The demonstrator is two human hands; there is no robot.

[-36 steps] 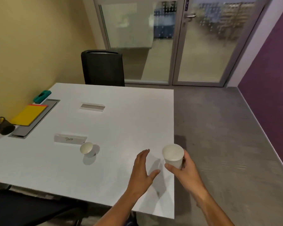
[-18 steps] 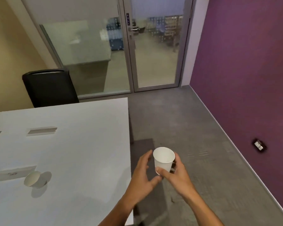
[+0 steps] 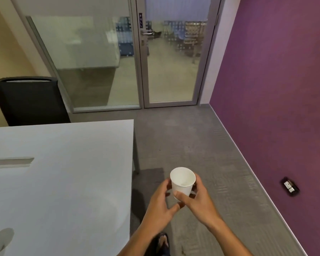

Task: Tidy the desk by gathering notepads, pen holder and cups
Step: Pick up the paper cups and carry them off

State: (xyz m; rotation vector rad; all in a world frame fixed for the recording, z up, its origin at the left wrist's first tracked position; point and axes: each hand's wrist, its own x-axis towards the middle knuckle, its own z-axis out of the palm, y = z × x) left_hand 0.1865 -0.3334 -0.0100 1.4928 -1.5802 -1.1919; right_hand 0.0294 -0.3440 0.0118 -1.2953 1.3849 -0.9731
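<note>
A white paper cup point(image 3: 182, 181) is held upright over the grey floor, just right of the white desk point(image 3: 63, 182). My right hand point(image 3: 196, 198) grips it from the right and front, thumb across its side. My left hand point(image 3: 161, 202) curls against its left side, fingers touching the cup. The cup looks empty. A second white cup shows only as a pale blur with its shadow point(image 3: 0, 239) at the desk's lower left edge. Notepads and pen holder are out of view.
A grey cable slot point(image 3: 11, 161) is set into the desk top. A black chair point(image 3: 28, 102) stands behind the desk. Glass door point(image 3: 172, 58) ahead, purple wall point(image 3: 275, 89) at right with a floor-level socket point(image 3: 289, 186). My foot point(image 3: 163, 242) is below.
The view swung right, away from the desk. The cup came off the desk edge and now hangs over the floor. My left hand closed in onto the cup's side.
</note>
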